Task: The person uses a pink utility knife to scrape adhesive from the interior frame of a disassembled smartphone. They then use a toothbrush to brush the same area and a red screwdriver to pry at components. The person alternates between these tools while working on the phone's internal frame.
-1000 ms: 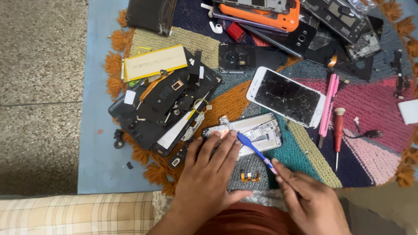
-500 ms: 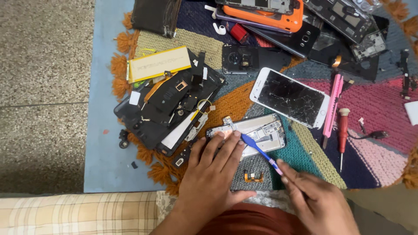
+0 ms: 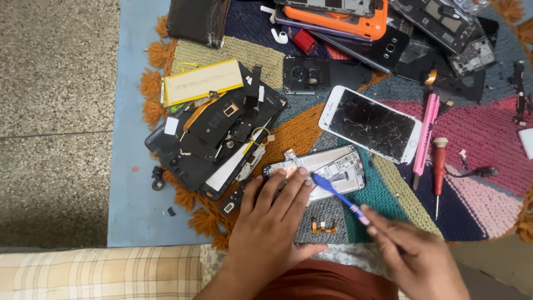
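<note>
On the knitted multicolour rug (image 3: 288,133), low centre, an opened phone frame (image 3: 325,169) lies flat, circuit side up. Left hand (image 3: 272,222) lies flat on it, fingers spread and stretched out, fingertips (image 3: 302,172) pressing its near edge, gripping nothing. Right hand (image 3: 413,258) is pinched closed around a blue pry tool (image 3: 336,193), tip touching the frame's inside. Small orange flex part (image 3: 323,226) sits just beside the left hand. Cracked white phone (image 3: 371,123) near, upper right; pink tool (image 3: 426,133) and red screwdriver (image 3: 438,166) beside it. Black dismantled phone pile (image 3: 214,136) to the left, yellow battery (image 3: 202,82) on top.
</note>
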